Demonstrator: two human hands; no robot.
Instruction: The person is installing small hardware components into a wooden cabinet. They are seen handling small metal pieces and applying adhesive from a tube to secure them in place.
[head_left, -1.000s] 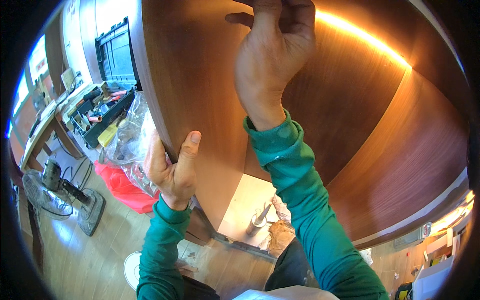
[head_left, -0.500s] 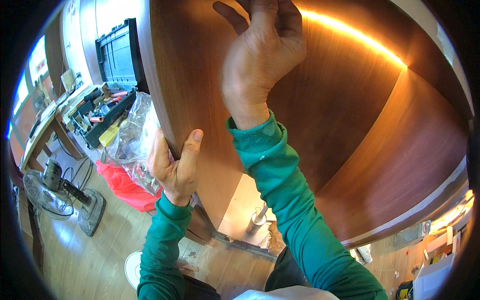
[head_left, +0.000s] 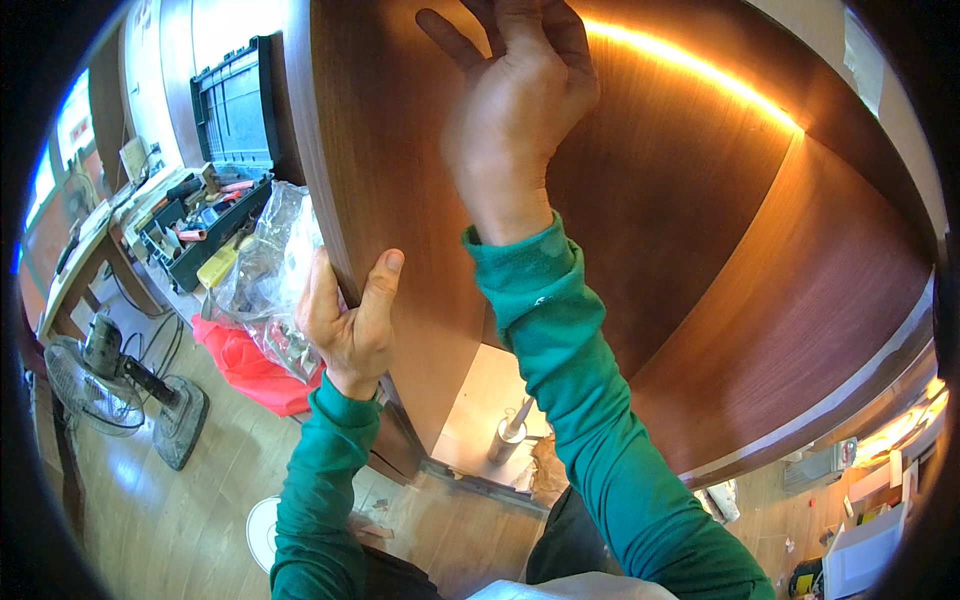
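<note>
My left hand (head_left: 352,325) grips the upright edge of a brown wood panel (head_left: 385,180), thumb on its inner face and the other fingers behind it. My right hand (head_left: 515,115) is raised inside the wooden cabinet, near the left end of a glowing light strip (head_left: 700,70). Its little finger sticks out to the left, while the thumb and other fingers look pinched together. Their tips run past the top of the picture, so whatever they hold is hidden. Slight blur softens the palm. Green sleeves cover both forearms.
Below the panel opening stands a tube with a nozzle (head_left: 507,440). At left are an open toolbox (head_left: 205,235), clear plastic bags (head_left: 265,275), a red bag (head_left: 250,370) and a floor fan (head_left: 180,420). A white round lid (head_left: 262,535) and a pale box (head_left: 865,555) lie lower down.
My right wrist and forearm have shifted slightly, and the raised fingers sit a little higher in the picture. The left hand keeps its grip on the panel edge. The view has moved a little.
</note>
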